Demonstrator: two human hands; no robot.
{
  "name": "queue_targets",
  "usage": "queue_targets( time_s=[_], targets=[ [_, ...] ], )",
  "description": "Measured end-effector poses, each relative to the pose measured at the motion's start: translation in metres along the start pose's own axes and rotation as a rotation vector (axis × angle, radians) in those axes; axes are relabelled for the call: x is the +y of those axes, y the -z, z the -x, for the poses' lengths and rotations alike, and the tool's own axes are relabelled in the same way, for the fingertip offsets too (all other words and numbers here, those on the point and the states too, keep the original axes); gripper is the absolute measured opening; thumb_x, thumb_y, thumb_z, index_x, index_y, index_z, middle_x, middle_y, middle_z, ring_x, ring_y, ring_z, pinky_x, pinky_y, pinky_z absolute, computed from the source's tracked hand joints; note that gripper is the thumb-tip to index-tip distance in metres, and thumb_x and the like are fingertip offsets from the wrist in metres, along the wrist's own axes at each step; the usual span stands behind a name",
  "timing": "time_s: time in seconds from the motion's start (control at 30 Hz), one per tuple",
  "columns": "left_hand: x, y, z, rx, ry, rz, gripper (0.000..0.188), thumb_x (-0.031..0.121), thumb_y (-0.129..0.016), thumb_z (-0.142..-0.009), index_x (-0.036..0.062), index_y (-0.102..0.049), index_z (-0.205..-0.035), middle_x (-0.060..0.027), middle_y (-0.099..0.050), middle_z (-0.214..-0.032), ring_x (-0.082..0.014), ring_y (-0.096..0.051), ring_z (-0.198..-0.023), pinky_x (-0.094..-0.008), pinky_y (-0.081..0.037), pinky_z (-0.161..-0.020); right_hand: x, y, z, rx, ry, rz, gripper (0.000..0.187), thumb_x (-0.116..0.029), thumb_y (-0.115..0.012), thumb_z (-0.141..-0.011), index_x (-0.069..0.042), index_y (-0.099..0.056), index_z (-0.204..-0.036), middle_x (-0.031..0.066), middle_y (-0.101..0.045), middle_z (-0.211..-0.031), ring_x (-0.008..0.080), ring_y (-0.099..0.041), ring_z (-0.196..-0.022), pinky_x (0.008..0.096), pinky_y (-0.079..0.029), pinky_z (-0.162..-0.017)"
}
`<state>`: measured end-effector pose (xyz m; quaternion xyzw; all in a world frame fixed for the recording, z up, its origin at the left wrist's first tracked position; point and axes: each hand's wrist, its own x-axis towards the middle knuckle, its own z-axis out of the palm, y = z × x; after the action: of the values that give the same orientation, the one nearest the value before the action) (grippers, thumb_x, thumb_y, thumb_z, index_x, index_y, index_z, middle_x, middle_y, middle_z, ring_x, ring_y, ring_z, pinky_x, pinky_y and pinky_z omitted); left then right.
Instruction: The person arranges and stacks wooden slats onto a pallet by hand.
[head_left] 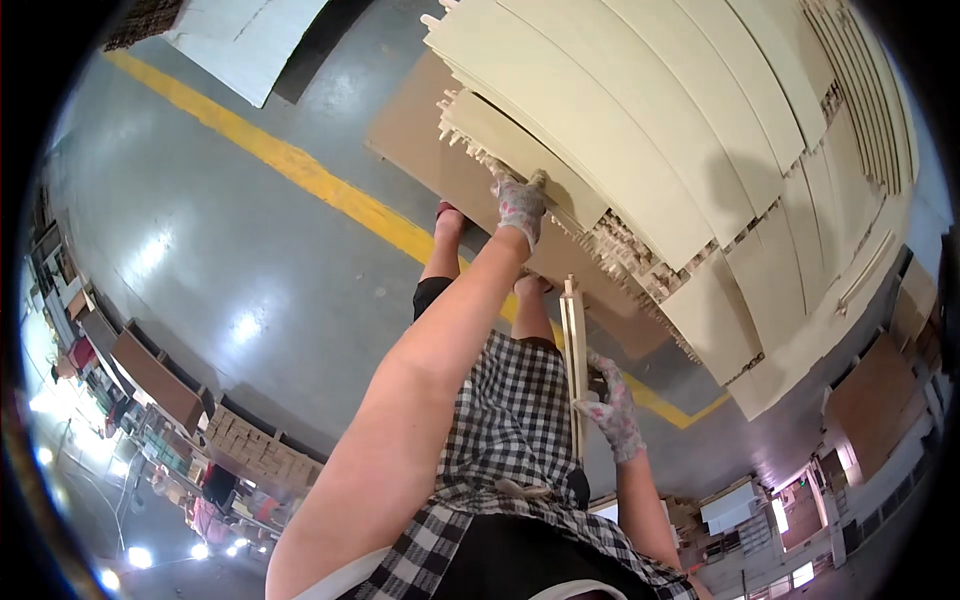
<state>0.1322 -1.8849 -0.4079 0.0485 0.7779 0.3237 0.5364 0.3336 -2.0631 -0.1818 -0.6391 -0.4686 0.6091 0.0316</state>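
Note:
My left hand, in a pale glove with pink spots, reaches forward to the near edge of a stack of cream-painted wooden slats. Its fingers close on the edge of a slat at the stack's near left; the fingertips are partly hidden. Lower down, beside my apron, my right hand wears a matching glove. It is closed round a few narrow wooden slats held together, roughly upright in the picture, with a small peg-like end at the top.
Brown cardboard lies beneath the stack. A yellow floor line crosses the grey floor. A white sheet is at the upper left. Stacked wooden pieces stand at the left, and a brown board at the right.

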Motion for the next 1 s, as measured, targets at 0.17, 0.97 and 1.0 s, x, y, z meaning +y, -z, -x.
queue_targets(
  time_s=[0.17, 0.97, 1.0],
  targets=[
    [0.01, 0.004, 0.013, -0.118, 0.13, 0.346, 0.083, 0.006, -0.065, -0.086, 0.0254, -0.013, -0.148, -0.0061, -0.054, -0.122, -0.023, -0.059, -0.099, -0.0406, -0.056, -0.069, 0.007, -0.004, -0.001, 0.016, -0.042, 0.105, 0.077, -0.027, -0.082, -0.062, 0.002, -0.05, -0.126, 0.0206, -0.055, -0.124, 0.0338, -0.052, -0.117, 0.0399, -0.041, -0.101],
    [0.012, 0.003, 0.017, -0.137, -0.066, 0.345, 0.085, 0.001, -0.073, -0.077, 0.003, -0.021, -0.144, -0.0164, -0.051, -0.125, -0.0251, -0.055, -0.107, -0.0324, -0.049, -0.088, 0.024, -0.01, -0.008, 0.031, -0.003, 0.037, 0.069, -0.026, -0.079, -0.067, 0.0, -0.052, -0.125, 0.0185, -0.06, -0.12, 0.0304, -0.056, -0.115, 0.0373, -0.042, -0.1],
    [0.011, 0.0, 0.016, -0.133, -0.008, 0.342, 0.088, 0.001, -0.074, -0.077, 0.0026, -0.018, -0.145, -0.0168, -0.049, -0.128, -0.0254, -0.053, -0.111, -0.0325, -0.047, -0.092, 0.024, -0.01, -0.009, 0.034, -0.007, 0.023, 0.069, -0.027, -0.079, -0.068, 0.0, -0.052, -0.124, 0.0182, -0.06, -0.12, 0.0303, -0.056, -0.115, 0.0372, -0.042, -0.1]
  ],
)
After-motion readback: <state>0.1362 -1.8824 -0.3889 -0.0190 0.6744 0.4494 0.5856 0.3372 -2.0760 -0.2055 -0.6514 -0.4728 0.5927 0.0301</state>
